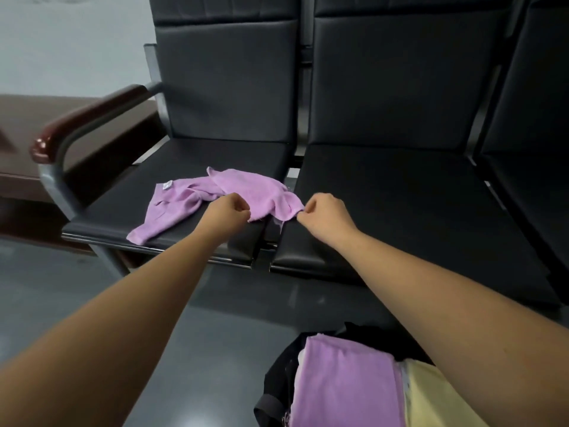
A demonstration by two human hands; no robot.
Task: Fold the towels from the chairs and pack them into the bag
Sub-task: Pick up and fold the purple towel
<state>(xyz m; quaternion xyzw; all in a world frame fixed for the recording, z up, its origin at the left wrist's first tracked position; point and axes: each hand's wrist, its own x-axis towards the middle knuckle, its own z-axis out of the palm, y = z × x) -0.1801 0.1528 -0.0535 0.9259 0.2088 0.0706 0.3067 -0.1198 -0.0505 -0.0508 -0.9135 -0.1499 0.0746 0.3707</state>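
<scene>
A crumpled purple towel (197, 198) lies on the black seat of the left chair (123, 198), its right end reaching the gap between the seats. My left hand (229, 211) pinches the towel's near edge with curled fingers. My right hand (323, 212) pinches the towel's right corner over the gap. On the floor at the bottom stands a black bag (277, 383), open, with a folded purple towel (345, 383) and a folded pale yellow towel (437, 396) in it; my right forearm hides part of the yellow one.
A second black chair (400, 192) stands to the right of the first, and a third at the far right edge. The left chair has a dark red armrest (89, 115). A brown bench or table (27, 143) sits at the left. The floor is grey and glossy.
</scene>
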